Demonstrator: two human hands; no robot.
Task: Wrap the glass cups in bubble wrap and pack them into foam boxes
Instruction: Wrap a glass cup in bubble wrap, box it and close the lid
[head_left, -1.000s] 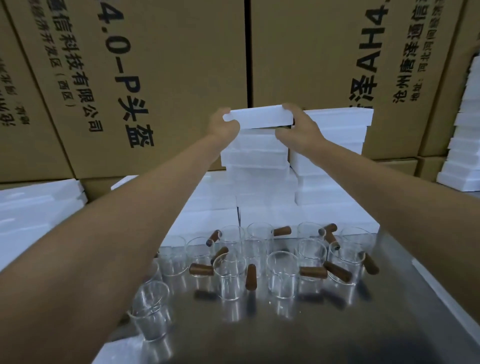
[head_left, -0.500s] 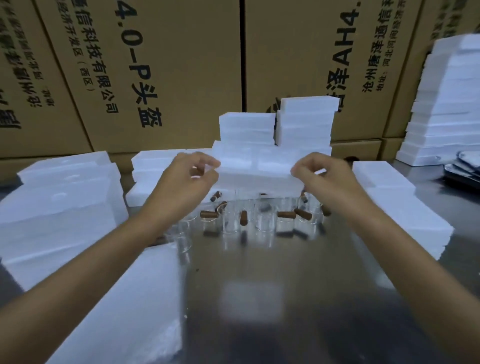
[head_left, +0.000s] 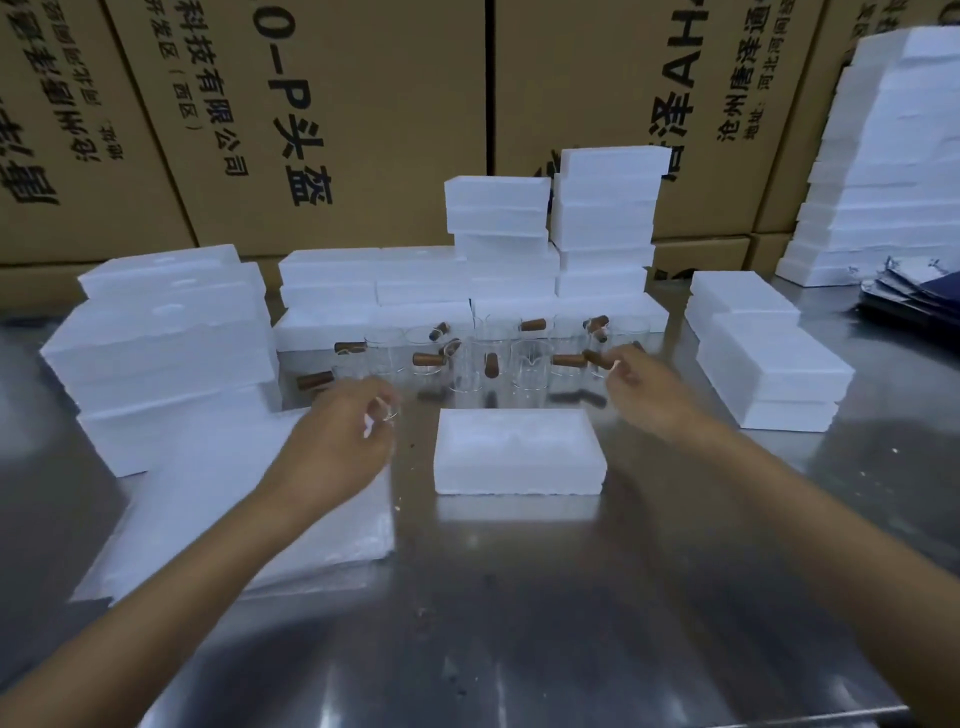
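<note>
A closed white foam box (head_left: 519, 452) lies flat on the steel table (head_left: 519, 623), in front of me at the middle. My left hand (head_left: 337, 441) hovers just left of it, fingers loosely curled and holding nothing, close to a clear glass (head_left: 387, 410). My right hand (head_left: 649, 395) is above the box's far right corner, empty, its fingertips near a wooden-handled glass cup (head_left: 597, 361). Several glass cups (head_left: 524, 374) with brown wooden handles stand in a cluster just behind the box. A stack of bubble wrap sheets (head_left: 218, 519) lies under my left forearm.
Stacks of white foam boxes stand at the left (head_left: 166, 353), behind the cups (head_left: 602, 223), at the right (head_left: 769, 364) and far right (head_left: 893, 156). Large cardboard cartons (head_left: 322, 104) form a wall behind. Dark blue flat items (head_left: 914, 296) lie at the right edge.
Both hands brought a foam box down from the back stack, set it on the table in front of the cups and let go; they now sit apart on either side of it.
</note>
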